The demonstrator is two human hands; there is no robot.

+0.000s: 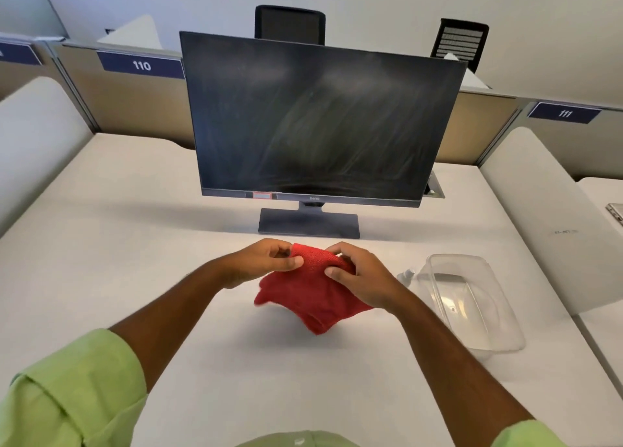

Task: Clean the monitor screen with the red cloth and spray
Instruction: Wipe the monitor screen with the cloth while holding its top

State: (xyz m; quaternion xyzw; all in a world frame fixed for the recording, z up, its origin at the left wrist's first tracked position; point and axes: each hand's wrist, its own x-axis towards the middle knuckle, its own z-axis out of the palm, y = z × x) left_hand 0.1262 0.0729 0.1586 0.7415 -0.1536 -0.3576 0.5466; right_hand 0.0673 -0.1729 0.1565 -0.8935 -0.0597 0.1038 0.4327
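Note:
A dark monitor (320, 123) stands upright on its base at the back middle of the white desk (135, 244); faint streaks run across its screen. In front of the base, a red cloth (313, 295) hangs bunched above the desk. My left hand (266, 261) pinches its top left edge between thumb and fingers. My right hand (360, 274) grips its top right edge. A small clear spray bottle (406, 275) stands just right of my right hand, partly hidden behind the container.
A clear plastic container (472, 298) sits on the desk at the right. Padded white dividers (539, 210) flank the desk on both sides. Beige partitions with number tags 110 (141, 65) and 111 stand behind, and two black chairs (290, 23) beyond them.

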